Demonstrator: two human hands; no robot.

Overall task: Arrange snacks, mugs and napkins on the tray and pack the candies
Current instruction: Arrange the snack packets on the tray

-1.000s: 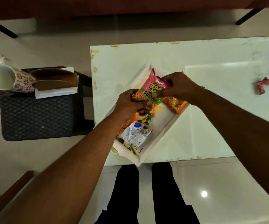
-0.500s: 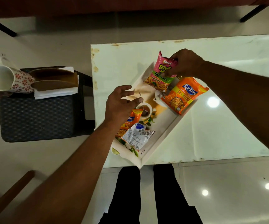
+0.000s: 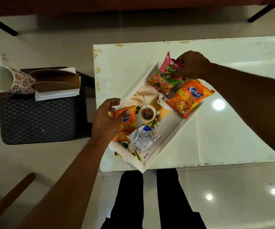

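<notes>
A white printed tray (image 3: pixel 169 139) lies slanted on the pale table. My right hand (image 3: pixel 191 64) grips the top corner of a pink snack packet (image 3: pixel 165 75) resting at the tray's far end. An orange Kurkure packet (image 3: pixel 188 98) lies beside it on the tray's right rim. My left hand (image 3: pixel 107 118) hovers with fingers spread, empty, over a second orange packet (image 3: pixel 125 126) at the tray's near left. A silver-white packet (image 3: pixel 142 138) lies next to that one. Floral mugs (image 3: pixel 9 80) and white napkins (image 3: pixel 55 95) rest on a dark stool at the left.
The pale table (image 3: pixel 232 129) has chipped edges and its near edge sits just above my legs (image 3: pixel 150 195). The dark woven stool (image 3: pixel 37 121) stands left of the table, with a brown holder (image 3: pixel 54 80) on it. A wooden rail (image 3: pixel 9 200) crosses the lower left.
My right hand has lowered the pink packet a little onto the tray's far end, still gripping it. My left hand has stayed spread over the near orange packet.
</notes>
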